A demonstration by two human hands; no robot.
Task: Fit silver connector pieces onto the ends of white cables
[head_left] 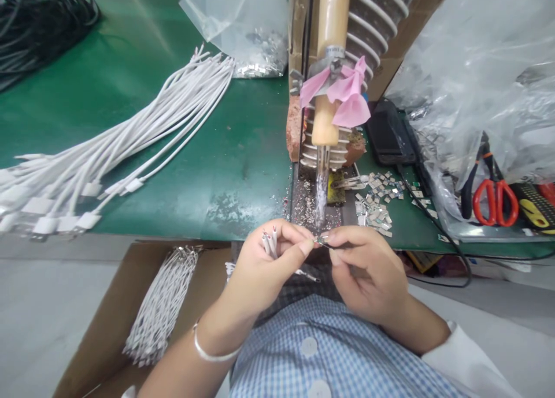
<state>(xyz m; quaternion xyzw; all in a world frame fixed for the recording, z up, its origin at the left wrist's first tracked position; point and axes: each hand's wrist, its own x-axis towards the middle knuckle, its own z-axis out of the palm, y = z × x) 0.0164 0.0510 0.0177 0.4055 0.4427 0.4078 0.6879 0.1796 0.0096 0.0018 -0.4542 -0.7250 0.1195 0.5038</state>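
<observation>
Just past the soldering iron's (324,126) tip, the left hand (264,265) clasps white cables (270,245), likely pliant, and the right hand (368,271) pinches a tiny part (319,241), probably fragile, best held by its edges.

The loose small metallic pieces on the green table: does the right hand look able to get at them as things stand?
Probably yes: the pieces lie just beyond the right hand, with nothing visible between, though its fingers seem occupied, pinching a small part.
</observation>
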